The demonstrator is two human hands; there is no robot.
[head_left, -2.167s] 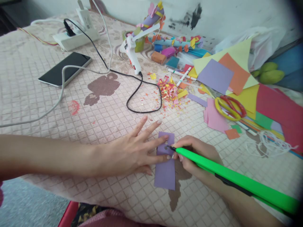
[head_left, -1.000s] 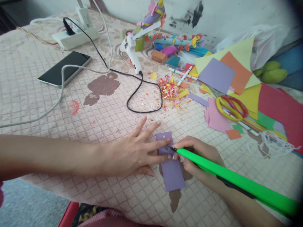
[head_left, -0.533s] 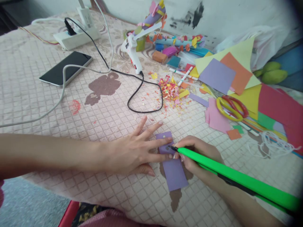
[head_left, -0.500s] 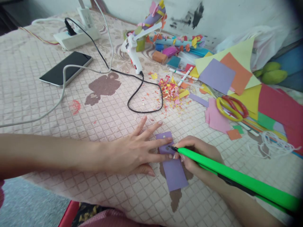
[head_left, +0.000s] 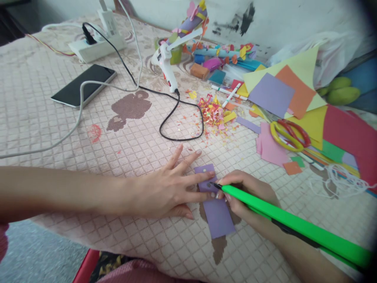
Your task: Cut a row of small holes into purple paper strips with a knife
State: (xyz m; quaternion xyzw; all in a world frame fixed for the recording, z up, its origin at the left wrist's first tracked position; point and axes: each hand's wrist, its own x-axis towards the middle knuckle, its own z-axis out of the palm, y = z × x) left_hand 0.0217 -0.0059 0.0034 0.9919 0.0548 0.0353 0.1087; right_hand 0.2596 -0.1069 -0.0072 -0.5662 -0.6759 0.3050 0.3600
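Observation:
A strip of purple paper or foam (head_left: 219, 218) lies flat on the quilted cloth, with two small round spots or holes near its upper end. My left hand (head_left: 173, 186) rests on the strip from the left, fingers spread, two fingertips pressing on it around the lower spot. Gripped low down in my right hand (head_left: 250, 186) is a long green tool (head_left: 282, 214) with a narrow dark tip and a black part along its underside. Its tip meets the strip beside the lower spot. Whether it is a pen or a cutter cannot be told.
Beyond my hands lie paper scraps (head_left: 210, 112), a glue gun (head_left: 166, 67) with a looping black cord, and a phone (head_left: 84, 84). A power strip (head_left: 97, 49) stands behind. Scissors (head_left: 285, 135), coloured sheets (head_left: 271, 94) and white string (head_left: 338, 181) lie at right.
Both hands, the strip and the green tool hold nearly the same places. The view has shifted very slightly.

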